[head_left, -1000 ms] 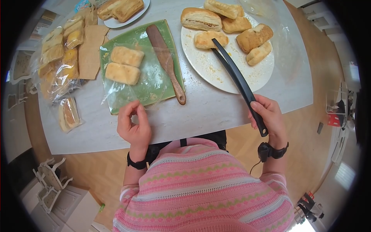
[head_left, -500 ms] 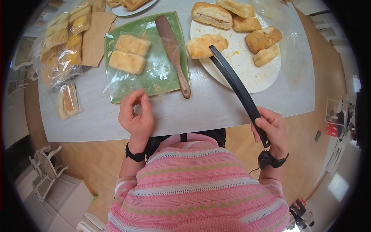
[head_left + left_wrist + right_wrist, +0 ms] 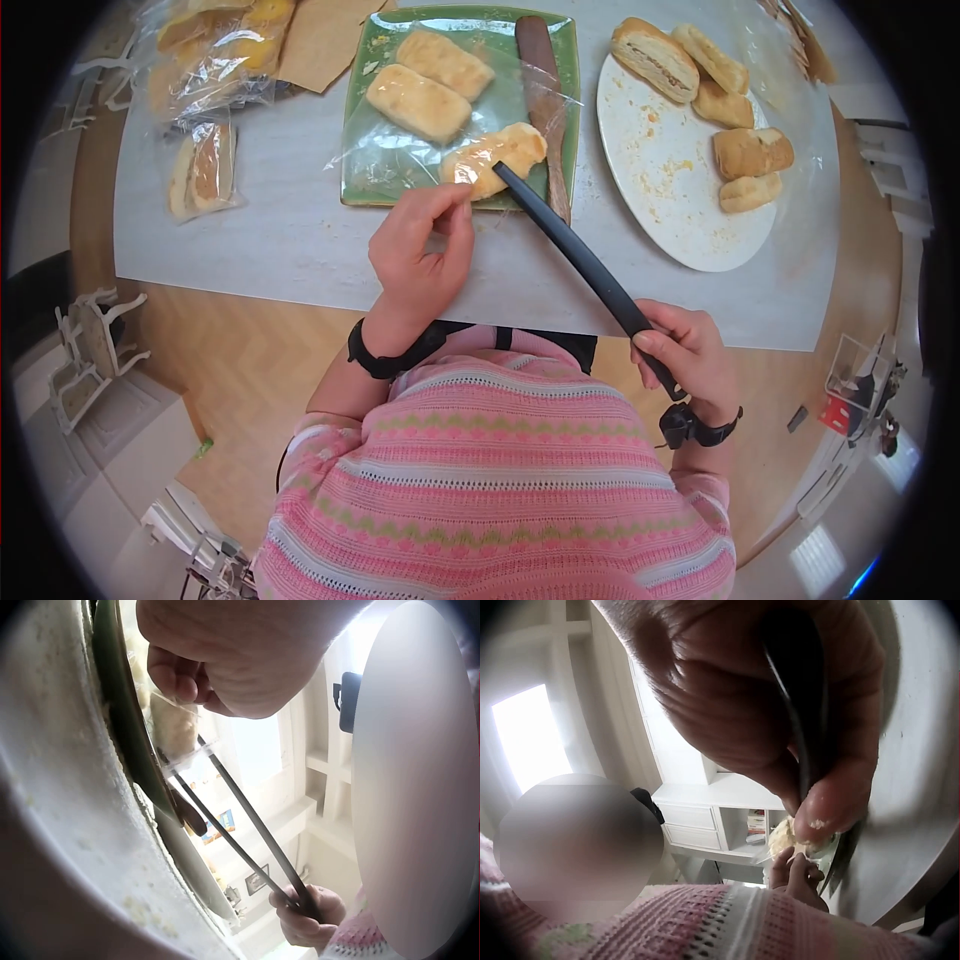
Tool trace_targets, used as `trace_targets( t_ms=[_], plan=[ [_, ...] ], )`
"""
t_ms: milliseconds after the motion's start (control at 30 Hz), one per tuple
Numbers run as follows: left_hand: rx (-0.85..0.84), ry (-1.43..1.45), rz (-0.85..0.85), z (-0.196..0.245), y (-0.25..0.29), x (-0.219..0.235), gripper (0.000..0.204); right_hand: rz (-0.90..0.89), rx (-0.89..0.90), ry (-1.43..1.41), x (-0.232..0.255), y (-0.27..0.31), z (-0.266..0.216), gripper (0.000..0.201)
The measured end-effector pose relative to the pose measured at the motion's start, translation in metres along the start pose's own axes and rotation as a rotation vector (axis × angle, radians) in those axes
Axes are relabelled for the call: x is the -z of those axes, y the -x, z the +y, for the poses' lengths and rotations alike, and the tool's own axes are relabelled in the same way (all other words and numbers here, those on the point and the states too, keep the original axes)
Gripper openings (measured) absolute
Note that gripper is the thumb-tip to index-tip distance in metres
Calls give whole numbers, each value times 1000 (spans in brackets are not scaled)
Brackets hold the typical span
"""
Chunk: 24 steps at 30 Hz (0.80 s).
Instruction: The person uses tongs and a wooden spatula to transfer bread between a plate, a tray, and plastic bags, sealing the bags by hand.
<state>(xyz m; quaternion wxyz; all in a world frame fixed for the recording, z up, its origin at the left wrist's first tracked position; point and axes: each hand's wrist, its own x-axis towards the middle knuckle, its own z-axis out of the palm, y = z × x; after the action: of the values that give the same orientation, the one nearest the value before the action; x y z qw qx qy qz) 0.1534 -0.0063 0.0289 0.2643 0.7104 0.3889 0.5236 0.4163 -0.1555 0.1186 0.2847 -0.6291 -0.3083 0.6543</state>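
Observation:
The left hand (image 3: 420,248) pinches the near edge of a clear plastic bag (image 3: 395,165) between thumb and fingertips. Two pale buns (image 3: 418,102) lie in that bag on the green plate (image 3: 353,150). Black tongs (image 3: 590,270) are gripped near their rear end by the right hand (image 3: 685,355). Their tips clasp a third bread piece (image 3: 495,155) over the plate's near edge, just beyond the left fingertips. In the left wrist view this bread (image 3: 174,729) is between the tong tips, with plastic around it; whether it lies fully inside the bag, I cannot tell.
A wooden spatula (image 3: 543,105) lies across the green plate's right side. Further right, a white plate (image 3: 650,200) holds several bread pieces and crumbs. Bagged breads (image 3: 222,55) and brown paper (image 3: 325,42) are at the left, with a wrapped sandwich (image 3: 208,170) nearer the table edge.
The tongs have carried the bread piece left from the white plate to the bag over the green plate. The head view has shifted, so the plates appear further right and higher.

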Motion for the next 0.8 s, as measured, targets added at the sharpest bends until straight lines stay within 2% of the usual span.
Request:
trace_targets(
  t_ms=[167, 400, 500, 600, 733, 800],
  plan=[
    [-112, -92, -19, -1, -2, 2, 19, -79, -34, 77, -14, -10, -15, 31],
    [-98, -126, 6, -4, -1, 8, 21, -112, 40, 275, 18, 11, -33, 33],
    [-98, -98, 26, -5, 0, 7, 21, 138, 87, 213, 15, 11, -41, 35],
    [-100, -121, 27, -5, 0, 7, 21, 205, 81, 340, 8, 2, -40, 34],
    [-103, -118, 37, -7, 0, 7, 21, 1, 54, 445, 4, -2, -48, 30],
    [-97, -124, 36, -7, 0, 8, 21, -24, 73, 472, 5, -2, -48, 30]
  ],
)
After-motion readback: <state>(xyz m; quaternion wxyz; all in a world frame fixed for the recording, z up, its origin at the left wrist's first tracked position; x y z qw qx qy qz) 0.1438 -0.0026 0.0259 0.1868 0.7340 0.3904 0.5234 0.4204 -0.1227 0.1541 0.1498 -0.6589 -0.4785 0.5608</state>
